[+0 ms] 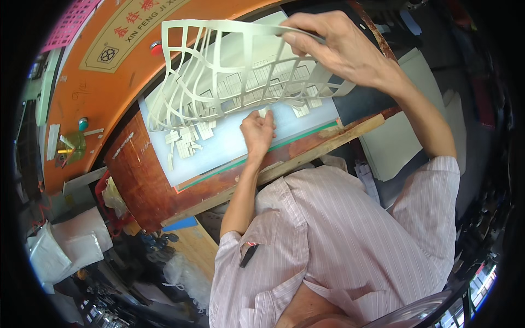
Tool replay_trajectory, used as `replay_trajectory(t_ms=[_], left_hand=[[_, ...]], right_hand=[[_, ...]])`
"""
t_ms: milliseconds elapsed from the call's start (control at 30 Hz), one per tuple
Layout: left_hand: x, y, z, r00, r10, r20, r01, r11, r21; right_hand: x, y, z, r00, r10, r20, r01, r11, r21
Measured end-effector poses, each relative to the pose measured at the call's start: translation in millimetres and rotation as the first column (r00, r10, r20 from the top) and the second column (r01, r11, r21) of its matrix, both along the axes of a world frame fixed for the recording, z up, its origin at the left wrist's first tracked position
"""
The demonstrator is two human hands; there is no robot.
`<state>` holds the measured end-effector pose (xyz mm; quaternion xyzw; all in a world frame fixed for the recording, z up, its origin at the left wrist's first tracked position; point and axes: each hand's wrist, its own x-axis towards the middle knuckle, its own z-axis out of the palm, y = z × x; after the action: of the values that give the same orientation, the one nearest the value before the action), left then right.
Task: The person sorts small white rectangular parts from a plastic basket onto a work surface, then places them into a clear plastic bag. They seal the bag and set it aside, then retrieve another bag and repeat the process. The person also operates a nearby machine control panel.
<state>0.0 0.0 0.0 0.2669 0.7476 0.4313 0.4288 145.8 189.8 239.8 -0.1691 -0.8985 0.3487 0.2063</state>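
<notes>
My right hand [333, 46] is raised and pinches the top edge of a pale die-cut card sheet [219, 71]. The sheet is a lattice of empty windows and hangs curved over the work surface. Below it, my left hand [258, 130] rests on a white flat board [235, 150] with its fingers curled on a small cut card piece. Several small pale card rectangles [188, 141] lie scattered on the board under the lattice's left part. More cut pieces [301, 106] lie beneath its right part.
The board lies on a red-brown wooden bench [142, 180] with a pale wooden strip [328, 145] along its near edge. Behind it is an orange machine body [104, 98] with a red button [156, 48]. Pale sheets [399, 142] lie to the right, white bags [71, 243] at lower left.
</notes>
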Motion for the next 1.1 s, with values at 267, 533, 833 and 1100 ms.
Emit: replay_trajectory(t_ms=[267,533,833,1100], left_hand=[[13,-21,40,0.968,0.009,-0.25,0.013,0.996,0.084],[66,57,6,0.809,0.202,0.553,-0.292,0.953,0.078],[51,13,16,0.99,0.137,-0.021,-0.135,0.987,0.087],[87,46,12,0.507,-0.283,-0.814,0.72,0.658,0.22]], right_hand=[[1,21,1,0.999,0.003,-0.033,-0.007,0.994,-0.105],[1,24,1,0.998,0.047,-0.05,-0.054,0.989,-0.141],[1,38,11,0.994,0.075,-0.074,-0.08,0.994,-0.07],[-9,35,20,0.995,0.068,-0.08,-0.075,0.993,-0.09]])
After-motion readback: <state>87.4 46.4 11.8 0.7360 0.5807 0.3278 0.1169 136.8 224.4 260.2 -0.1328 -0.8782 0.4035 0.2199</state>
